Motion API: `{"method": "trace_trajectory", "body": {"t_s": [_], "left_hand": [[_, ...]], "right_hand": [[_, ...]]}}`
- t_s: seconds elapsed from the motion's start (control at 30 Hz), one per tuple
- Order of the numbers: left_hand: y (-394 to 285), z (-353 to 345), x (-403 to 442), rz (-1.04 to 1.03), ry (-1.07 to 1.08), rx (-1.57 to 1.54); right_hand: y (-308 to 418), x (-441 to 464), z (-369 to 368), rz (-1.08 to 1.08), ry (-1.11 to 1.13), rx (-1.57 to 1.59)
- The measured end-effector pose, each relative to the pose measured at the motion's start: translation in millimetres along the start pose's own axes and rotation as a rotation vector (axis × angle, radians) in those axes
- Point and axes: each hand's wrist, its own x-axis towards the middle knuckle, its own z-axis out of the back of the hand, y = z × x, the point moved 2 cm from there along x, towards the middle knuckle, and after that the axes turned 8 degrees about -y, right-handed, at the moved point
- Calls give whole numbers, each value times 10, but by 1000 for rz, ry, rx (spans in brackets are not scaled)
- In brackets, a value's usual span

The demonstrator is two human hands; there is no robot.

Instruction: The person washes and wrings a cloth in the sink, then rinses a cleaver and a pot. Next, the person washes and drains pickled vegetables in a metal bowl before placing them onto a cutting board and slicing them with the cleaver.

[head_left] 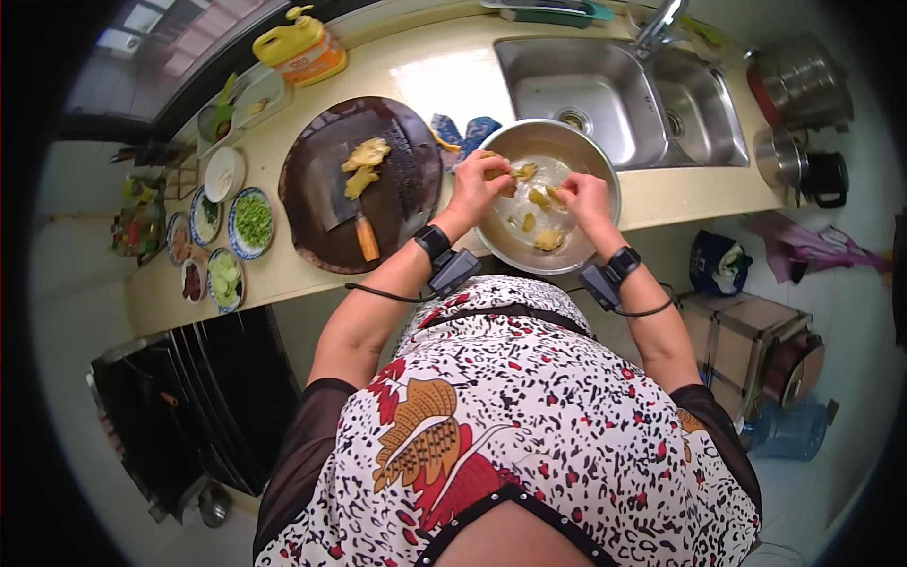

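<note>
1 metal bowl (548, 137); over it, left hand (478, 184) and right hand (588, 200), fingers (496, 166) pinching yellowish food pieces (556, 196).

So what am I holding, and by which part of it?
Your left hand and right hand each seem to pinch an irregular yellow-green food piece by one edge; the exact spot is hidden.

Pale walls (83, 175), cream countertop (449, 57), double sink (605, 80), window (142, 38) upper left.
</note>
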Motion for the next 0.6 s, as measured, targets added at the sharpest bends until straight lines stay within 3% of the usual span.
{"method": "trace_trajectory", "body": {"t_s": [0.17,0.2,0.33,0.4,0.47,0.6], "left_hand": [[115,384,69,13,-1,-53],[-10,558,76,113,-3,-111],[106,1384,203,72,-118,-7],[366,2051,286,289,-110,26],[578,2446,324,316,-97,344],[637,2649,387,268,38,478]], "right_hand": [[492,8,78,-46,-100,379],[620,9,18,-78,-21,522],[1246,-29,-433,-132,274,905],[1669,-112,-962,-220,393,960],[1859,-113,-1360,-298,475,832],[2093,-141,-1747,-436,511,871]]}}
